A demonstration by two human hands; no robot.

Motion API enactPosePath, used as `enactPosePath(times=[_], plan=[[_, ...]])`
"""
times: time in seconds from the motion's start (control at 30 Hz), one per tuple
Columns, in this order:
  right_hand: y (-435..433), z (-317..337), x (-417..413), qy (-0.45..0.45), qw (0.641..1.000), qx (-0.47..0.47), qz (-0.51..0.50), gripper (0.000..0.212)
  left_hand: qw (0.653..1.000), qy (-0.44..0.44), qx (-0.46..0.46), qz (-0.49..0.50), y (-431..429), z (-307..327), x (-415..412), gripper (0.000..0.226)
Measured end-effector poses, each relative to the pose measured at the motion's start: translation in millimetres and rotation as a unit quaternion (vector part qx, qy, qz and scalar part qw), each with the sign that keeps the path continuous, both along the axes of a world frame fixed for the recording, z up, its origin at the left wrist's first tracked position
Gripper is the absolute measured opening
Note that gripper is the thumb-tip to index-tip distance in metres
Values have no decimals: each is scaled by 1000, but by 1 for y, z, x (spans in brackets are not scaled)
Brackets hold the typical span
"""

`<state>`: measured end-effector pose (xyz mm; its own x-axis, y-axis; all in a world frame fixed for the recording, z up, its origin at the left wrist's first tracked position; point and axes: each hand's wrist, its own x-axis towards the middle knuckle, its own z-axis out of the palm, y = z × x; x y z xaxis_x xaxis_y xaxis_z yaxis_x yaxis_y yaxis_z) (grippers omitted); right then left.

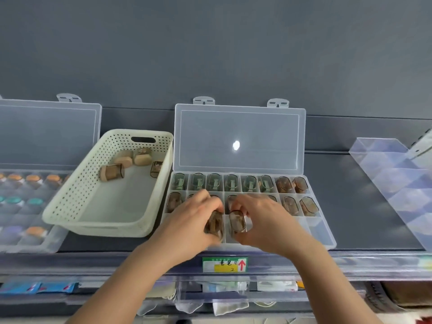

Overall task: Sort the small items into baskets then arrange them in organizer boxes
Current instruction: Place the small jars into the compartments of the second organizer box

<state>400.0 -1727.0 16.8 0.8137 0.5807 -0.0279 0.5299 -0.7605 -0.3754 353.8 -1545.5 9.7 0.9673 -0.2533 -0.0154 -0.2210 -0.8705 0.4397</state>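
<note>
A clear organizer box (322,232) lies open on the shelf, lid (240,139) up against the wall. Its far two rows hold small clear capsules, some greenish (214,182), some brown (309,206). My left hand (191,220) grips a brown capsule (214,224) over the near row. My right hand (264,220) pinches another brown capsule (237,221) right beside it. A cream perforated basket (70,206) to the left holds several cork-capped items (111,172).
A second open organizer (30,239) with orange and teal pieces sits at far left. A clear divider panel (402,185) leans at the right. A label with a red arrow (225,264) marks the shelf edge; packaged goods lie on the shelf below.
</note>
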Motion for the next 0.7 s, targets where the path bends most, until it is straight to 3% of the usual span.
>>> enactPosePath(times=[0.2, 0.43, 0.7], plan=[[0, -10, 2, 4, 1000, -29, -8, 47, 1000, 3, 23, -5, -1, -13, 3, 55], [-2, -11, 5, 27, 999, -46, 11, 37, 999, 33, 5, -9, 6, -21, 5, 46], [1, -10, 9, 33, 998, -54, 1, 33, 999, 6, 39, -21, 3, -20, 11, 47]])
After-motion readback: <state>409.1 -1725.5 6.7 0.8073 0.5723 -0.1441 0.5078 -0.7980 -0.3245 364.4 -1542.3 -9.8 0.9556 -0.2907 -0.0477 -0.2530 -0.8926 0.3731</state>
